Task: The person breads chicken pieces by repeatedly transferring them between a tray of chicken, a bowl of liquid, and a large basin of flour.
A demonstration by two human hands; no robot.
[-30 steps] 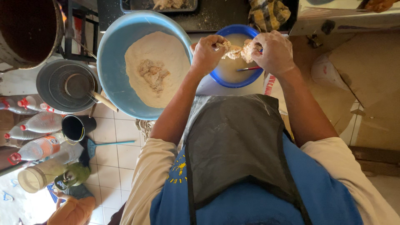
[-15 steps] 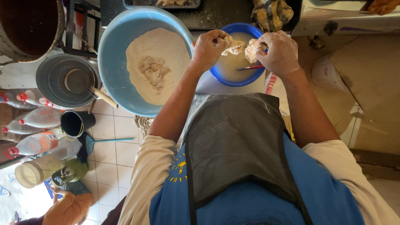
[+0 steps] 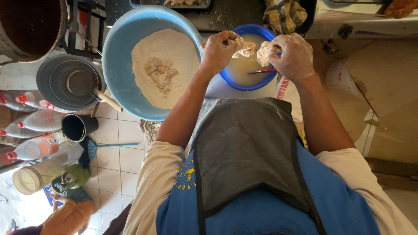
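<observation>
Floury dough piece (image 3: 245,50) sits pinched in the left hand (image 3: 219,51), w/ another lump (image 3: 265,53) gripped by the right hand (image 3: 294,55), both just above the small blue bowl (image 3: 248,80); big flour basin (image 3: 119,65) beside it.

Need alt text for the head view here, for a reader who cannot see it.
Seen from above, a person in a blue shirt and dark apron holds pale battered pieces in the left hand and right hand over a small blue bowl of pale liquid. Beside it sits a large light-blue basin of flour; bottles and a metal bucket stand on the tiled floor.
</observation>
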